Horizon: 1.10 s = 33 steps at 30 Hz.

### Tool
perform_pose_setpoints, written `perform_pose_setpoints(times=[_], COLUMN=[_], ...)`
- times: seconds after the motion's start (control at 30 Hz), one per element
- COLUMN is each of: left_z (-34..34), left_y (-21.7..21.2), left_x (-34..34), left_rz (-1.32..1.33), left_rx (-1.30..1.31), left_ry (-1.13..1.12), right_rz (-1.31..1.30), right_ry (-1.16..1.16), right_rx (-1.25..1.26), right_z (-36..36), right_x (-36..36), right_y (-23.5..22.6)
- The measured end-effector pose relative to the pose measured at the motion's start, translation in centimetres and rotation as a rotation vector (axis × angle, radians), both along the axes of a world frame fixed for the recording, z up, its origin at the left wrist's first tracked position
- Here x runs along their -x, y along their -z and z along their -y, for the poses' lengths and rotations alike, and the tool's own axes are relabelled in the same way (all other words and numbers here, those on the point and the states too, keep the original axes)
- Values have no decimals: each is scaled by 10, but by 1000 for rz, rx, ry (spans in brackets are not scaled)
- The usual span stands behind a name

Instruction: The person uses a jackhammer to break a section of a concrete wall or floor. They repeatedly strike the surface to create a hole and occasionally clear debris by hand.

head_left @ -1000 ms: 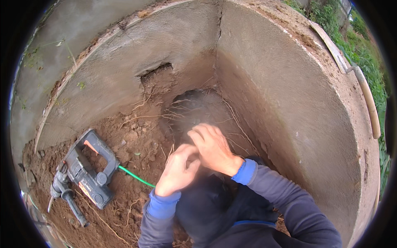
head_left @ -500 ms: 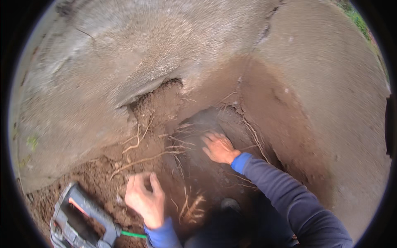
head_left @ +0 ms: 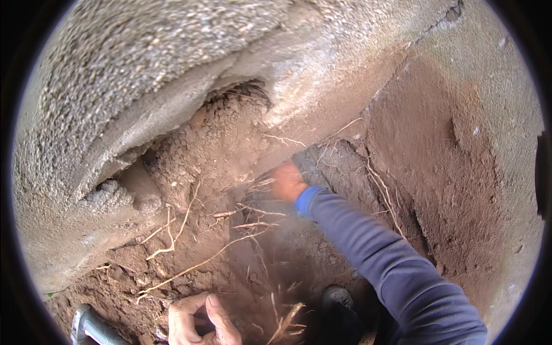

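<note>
My right hand (head_left: pixel 284 183) reaches into the dug hole, against the soil beside a cluster of cut roots (head_left: pixel 253 223). It is blurred and its fingers point away from me, so whether they close on anything is hidden. Behind it slopes a grey, dusty surface (head_left: pixel 339 164) in the hole. At the lower edge, my left hand (head_left: pixel 198 322) has loosely curled fingers, with the thumb standing apart and nothing visible between them. A frayed, broken root stump (head_left: pixel 287 325) sticks up to its right.
Rough concrete (head_left: pixel 155 57) overhangs a hollow at the upper left. A thin root (head_left: pixel 382 187) runs down the hole's right side, by a brown earth-stained wall (head_left: pixel 437 172). A grey tool handle (head_left: pixel 92 328) lies at the lower left. A shoe (head_left: pixel 337 298) shows at the bottom.
My view has moved closer to the wall. My right hand has shifted left from the grey surface toward the roots. The left hand and the tool now sit lower in view.
</note>
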<state>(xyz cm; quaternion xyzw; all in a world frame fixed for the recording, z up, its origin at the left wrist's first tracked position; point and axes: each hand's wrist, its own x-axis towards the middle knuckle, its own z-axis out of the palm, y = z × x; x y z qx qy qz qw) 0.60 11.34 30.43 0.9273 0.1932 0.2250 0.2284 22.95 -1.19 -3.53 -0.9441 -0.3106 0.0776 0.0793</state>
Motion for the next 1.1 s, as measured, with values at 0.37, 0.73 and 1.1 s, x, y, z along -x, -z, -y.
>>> perform_pose_setpoints(times=[0.37,0.73,1.1], left_z=[5,7,1], left_y=[3,14,12], left_x=[-2,-4,3], left_rz=[9,30,15], left_rx=[8,47,-15], left_ry=[-28,-39,-26], right_rz=[-216,-225,-527], right_ry=[67,65,-95], right_rx=[114,-63,212], right_z=[44,43,118], right_x=[13,16,165], right_y=[-96,-38,-90])
